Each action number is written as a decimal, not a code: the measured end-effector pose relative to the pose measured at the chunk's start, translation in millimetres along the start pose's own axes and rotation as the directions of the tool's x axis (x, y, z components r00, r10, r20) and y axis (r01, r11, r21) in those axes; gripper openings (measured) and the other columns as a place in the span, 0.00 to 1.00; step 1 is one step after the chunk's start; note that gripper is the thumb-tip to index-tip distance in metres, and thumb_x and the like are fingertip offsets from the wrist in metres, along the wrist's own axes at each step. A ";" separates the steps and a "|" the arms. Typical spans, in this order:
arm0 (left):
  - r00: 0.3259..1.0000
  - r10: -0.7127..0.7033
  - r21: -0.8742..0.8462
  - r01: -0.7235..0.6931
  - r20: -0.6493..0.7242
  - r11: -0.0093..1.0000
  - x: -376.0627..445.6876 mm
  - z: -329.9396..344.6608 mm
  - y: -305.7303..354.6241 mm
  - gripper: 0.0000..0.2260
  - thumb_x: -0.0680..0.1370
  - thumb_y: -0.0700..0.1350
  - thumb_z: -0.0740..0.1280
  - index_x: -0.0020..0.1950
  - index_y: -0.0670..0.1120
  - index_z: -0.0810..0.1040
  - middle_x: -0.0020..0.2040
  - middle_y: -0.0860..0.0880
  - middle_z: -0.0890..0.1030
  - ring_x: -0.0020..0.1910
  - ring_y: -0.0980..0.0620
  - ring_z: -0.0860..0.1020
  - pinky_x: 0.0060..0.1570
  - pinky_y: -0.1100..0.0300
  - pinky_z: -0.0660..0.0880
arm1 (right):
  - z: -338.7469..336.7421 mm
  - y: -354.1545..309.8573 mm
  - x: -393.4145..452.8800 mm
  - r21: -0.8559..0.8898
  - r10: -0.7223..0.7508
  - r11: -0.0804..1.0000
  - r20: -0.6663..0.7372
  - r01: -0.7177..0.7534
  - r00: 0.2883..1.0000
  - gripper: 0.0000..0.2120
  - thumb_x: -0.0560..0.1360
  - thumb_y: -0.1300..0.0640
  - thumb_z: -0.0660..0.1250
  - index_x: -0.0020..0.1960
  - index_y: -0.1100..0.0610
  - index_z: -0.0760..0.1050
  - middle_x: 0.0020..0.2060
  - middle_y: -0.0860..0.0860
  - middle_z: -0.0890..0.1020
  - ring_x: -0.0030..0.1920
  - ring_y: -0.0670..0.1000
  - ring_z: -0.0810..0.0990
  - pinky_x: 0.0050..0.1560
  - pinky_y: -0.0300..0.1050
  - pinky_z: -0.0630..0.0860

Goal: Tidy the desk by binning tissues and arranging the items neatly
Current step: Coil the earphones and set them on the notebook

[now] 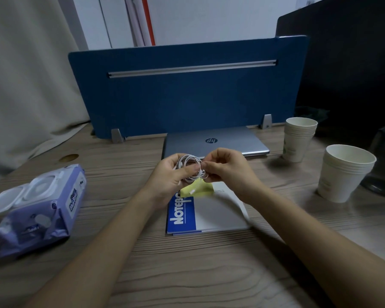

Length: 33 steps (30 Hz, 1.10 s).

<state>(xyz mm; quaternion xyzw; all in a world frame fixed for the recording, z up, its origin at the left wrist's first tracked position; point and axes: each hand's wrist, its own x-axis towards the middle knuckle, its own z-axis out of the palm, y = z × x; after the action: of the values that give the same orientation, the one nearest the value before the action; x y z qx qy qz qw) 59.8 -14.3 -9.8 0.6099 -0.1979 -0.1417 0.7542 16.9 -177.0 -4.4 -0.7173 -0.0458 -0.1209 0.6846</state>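
Both hands are raised over the middle of the wooden desk (209,274). My left hand (169,176) grips a coil of white earphone cable (190,167). My right hand (227,167) pinches the same coil at its right side, and a loose end with a small plug hangs below. Under the hands lies a blue and white notebook (209,214) with a yellow sticky-note pad (200,188) on its top edge. A closed silver laptop (227,140) sits behind, against the blue divider (187,96). No tissues are in view.
A purple wet-wipes pack (36,212) with its white lid flipped open lies at the left. Two stacks of paper cups stand at the right, the farther stack (298,138) and the nearer stack (342,172). A dark monitor (353,74) fills the right back. A round cable hole (69,157) is at the left back.
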 end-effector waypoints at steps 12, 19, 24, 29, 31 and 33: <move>0.999 0.050 0.024 -0.050 -0.012 0.998 -0.1 1.1 -1.2 0.12 0.71 0.44 0.72 0.50 0.40 0.78 0.38 0.46 0.83 0.36 0.52 0.82 0.35 0.61 0.78 | 2.5 -4.3 -7.1 -0.086 -0.074 0.993 0.059 0.078 0.996 0.06 0.72 0.66 0.73 0.48 0.65 0.80 0.37 0.54 0.84 0.37 0.49 0.81 0.42 0.42 0.80; 0.998 0.048 0.086 -0.051 0.031 0.995 -0.4 -2.8 -2.7 0.13 0.71 0.53 0.72 0.49 0.44 0.81 0.41 0.42 0.83 0.38 0.46 0.82 0.39 0.55 0.79 | 2.7 -3.4 -2.6 0.031 -0.031 0.999 0.046 0.030 0.998 0.06 0.73 0.70 0.69 0.43 0.61 0.77 0.35 0.59 0.79 0.35 0.53 0.77 0.38 0.43 0.78; 0.998 0.059 0.125 -0.061 0.016 0.990 2.4 -6.8 -3.4 0.14 0.71 0.53 0.73 0.50 0.44 0.82 0.44 0.40 0.84 0.41 0.44 0.82 0.49 0.47 0.77 | -0.5 -3.3 -1.8 0.206 0.032 0.978 0.064 -0.045 0.997 0.07 0.73 0.71 0.68 0.44 0.60 0.77 0.35 0.57 0.77 0.32 0.51 0.74 0.36 0.41 0.75; 0.997 0.059 0.139 -0.066 0.054 0.988 1.7 -5.9 -0.7 0.17 0.73 0.50 0.71 0.58 0.46 0.76 0.48 0.39 0.84 0.43 0.41 0.83 0.45 0.47 0.80 | -3.5 -6.2 -1.0 0.406 0.084 0.905 0.123 -0.128 0.989 0.11 0.74 0.74 0.64 0.48 0.60 0.76 0.39 0.56 0.79 0.38 0.53 0.77 0.42 0.45 0.76; 0.994 0.072 0.167 -0.084 0.080 0.982 1.4 -4.9 1.4 0.17 0.73 0.48 0.71 0.59 0.49 0.73 0.47 0.40 0.85 0.41 0.41 0.83 0.43 0.48 0.80 | -3.7 -7.1 -1.4 0.507 0.100 0.846 0.156 -0.167 0.983 0.12 0.75 0.75 0.61 0.50 0.60 0.74 0.40 0.57 0.79 0.38 0.53 0.78 0.41 0.44 0.78; 0.990 0.082 0.224 -0.106 0.115 0.969 0.5 -5.2 2.4 0.16 0.73 0.46 0.71 0.59 0.49 0.72 0.48 0.40 0.85 0.43 0.41 0.84 0.43 0.49 0.80 | -3.8 -6.9 -1.5 0.585 0.126 0.783 0.183 -0.211 0.975 0.14 0.75 0.76 0.59 0.51 0.60 0.73 0.40 0.58 0.80 0.38 0.54 0.80 0.40 0.44 0.80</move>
<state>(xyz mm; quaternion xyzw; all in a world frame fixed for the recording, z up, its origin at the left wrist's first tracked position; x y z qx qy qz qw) 62.6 -9.6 -8.3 0.6746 -0.2811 -0.1138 0.6731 13.5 -180.2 2.0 -0.4708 -0.0632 0.0100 0.8799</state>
